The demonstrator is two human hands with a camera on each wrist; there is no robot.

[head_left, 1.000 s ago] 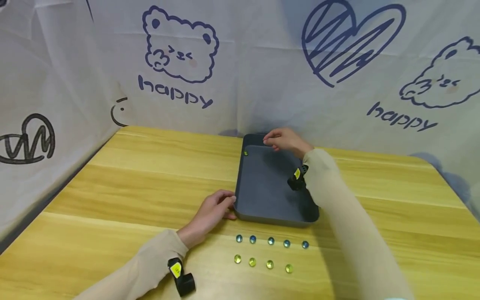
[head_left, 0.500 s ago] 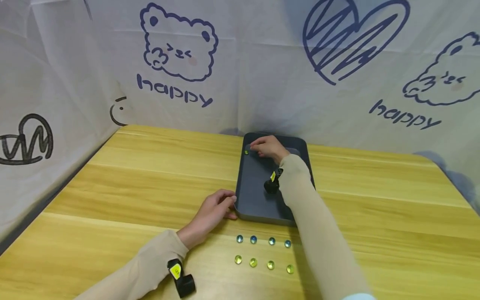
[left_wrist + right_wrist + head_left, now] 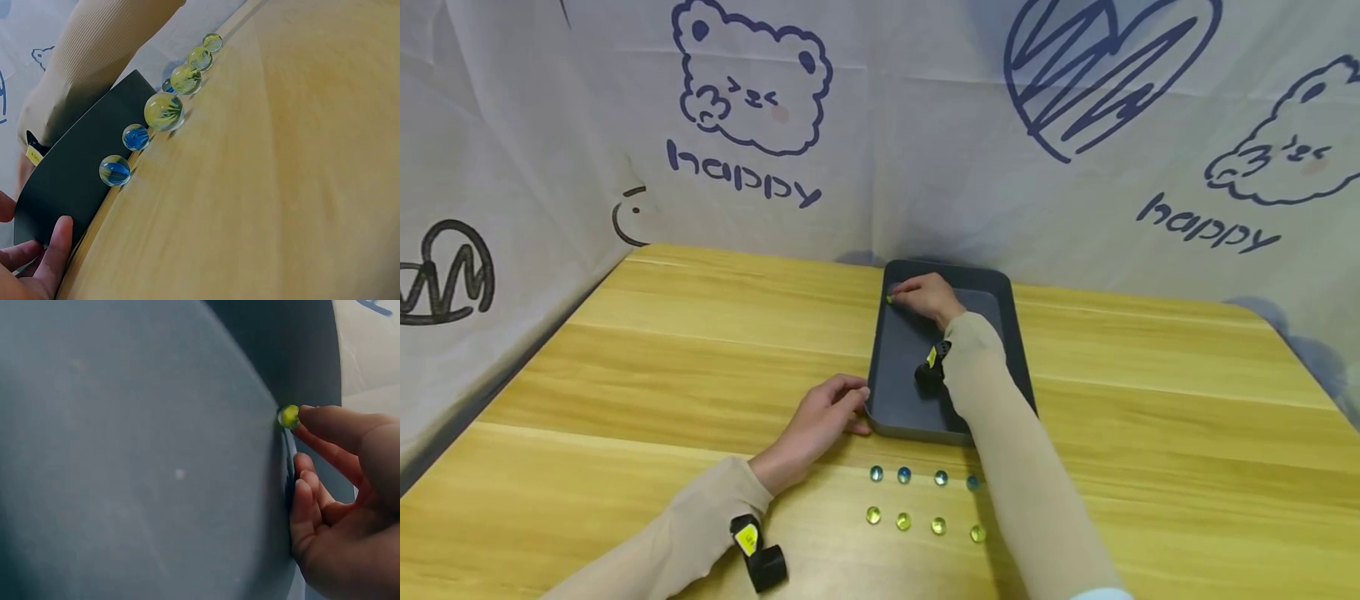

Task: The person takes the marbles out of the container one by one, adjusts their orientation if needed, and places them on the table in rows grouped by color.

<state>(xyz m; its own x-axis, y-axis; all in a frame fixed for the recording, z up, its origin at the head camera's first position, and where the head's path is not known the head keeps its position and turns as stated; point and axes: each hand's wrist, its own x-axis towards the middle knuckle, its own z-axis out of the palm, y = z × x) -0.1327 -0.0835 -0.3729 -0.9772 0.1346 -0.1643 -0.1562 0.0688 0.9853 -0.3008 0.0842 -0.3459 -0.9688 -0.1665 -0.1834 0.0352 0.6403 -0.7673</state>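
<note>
My right hand (image 3: 928,297) is inside the dark grey tray (image 3: 898,392), at its far left corner. Thumb and index finger pinch a yellow-green glass marble (image 3: 289,417) low against the wall, as the right wrist view shows. The left hand (image 3: 820,425) touches the outer side of the tray near its front left corner, its fingertips against the wall (image 3: 94,162). In front of the tray lie a row of blue marbles (image 3: 904,475) and, closer to me, a row of yellow-green marbles (image 3: 903,522). The right sleeve partly covers the rightmost blue one.
The wooden table (image 3: 685,392) carries everything. A white cloth (image 3: 925,167) with drawings hangs behind the tray and along the left. A small black camera sits on each wrist, the left one (image 3: 760,558) near the front.
My right hand has moved left across the tray to its far left corner, where the yellow-green marble lay, and now pinches it. The left hand has stayed at the tray's side.
</note>
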